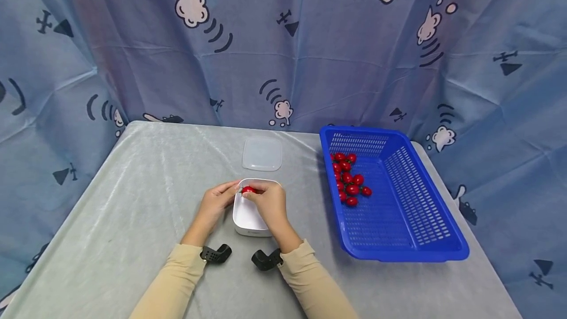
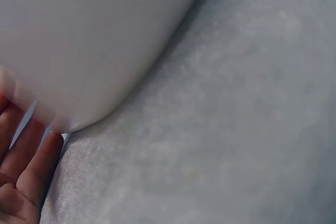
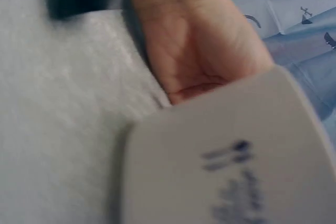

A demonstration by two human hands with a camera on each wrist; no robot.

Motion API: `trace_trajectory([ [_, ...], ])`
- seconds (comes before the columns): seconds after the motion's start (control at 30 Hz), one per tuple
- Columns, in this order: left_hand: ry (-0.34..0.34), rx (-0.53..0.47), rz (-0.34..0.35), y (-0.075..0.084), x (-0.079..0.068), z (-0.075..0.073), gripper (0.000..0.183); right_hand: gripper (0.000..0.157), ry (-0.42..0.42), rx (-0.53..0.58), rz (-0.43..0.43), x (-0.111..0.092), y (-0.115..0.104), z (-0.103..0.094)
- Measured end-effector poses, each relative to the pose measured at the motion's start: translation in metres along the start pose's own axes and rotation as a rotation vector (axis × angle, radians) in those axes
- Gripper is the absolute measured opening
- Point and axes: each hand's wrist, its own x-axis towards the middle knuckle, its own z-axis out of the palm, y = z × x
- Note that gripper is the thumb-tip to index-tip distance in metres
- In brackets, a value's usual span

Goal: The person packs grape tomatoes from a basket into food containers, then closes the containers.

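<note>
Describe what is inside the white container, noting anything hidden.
Inside the rim of the white container, at the far left corner, the right hand pinches a red tomato. The inside visible nearer the front is bare; anything beneath the right hand cannot be seen.

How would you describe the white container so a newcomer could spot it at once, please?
On the table, look left of the blue basket. There, the person's left hand touches the white container. Unlike the flat translucent lid beyond, it has upright white walls.
</note>
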Motion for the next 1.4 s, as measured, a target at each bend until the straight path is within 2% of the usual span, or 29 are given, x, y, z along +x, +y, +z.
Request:
trace_trajectory([
  [0.2, -0.004, 0.0, 0.014, 0.001, 0.0, 0.002, 0.041, 0.023, 0.031, -0.037, 0.003, 0.0, 0.002, 0.004],
  [0.57, 0.017, 0.018, -0.001, 0.004, -0.001, 0.001, 0.04, 0.024, -0.047, -0.046, 0.107, 0.004, 0.003, 0.007],
  [0.7, 0.018, 0.027, -0.002, 0.005, -0.001, 0.0, 0.042, 0.024, -0.049, -0.062, 0.128, 0.007, 0.004, 0.008],
  [0.97, 0.023, 0.026, 0.004, 0.006, 0.002, 0.002, 0.041, 0.024, -0.029, -0.076, 0.124, 0.012, 0.005, 0.008],
  [1.23, 0.008, 0.058, -0.005, 0.003, -0.001, 0.003, 0.041, 0.026, -0.043, -0.072, 0.154, 0.008, 0.009, 0.01],
  [1.4, 0.025, 0.041, 0.0, 0.001, -0.002, 0.002, 0.041, 0.027, -0.04, -0.069, 0.111, 0.004, 0.009, 0.011],
])
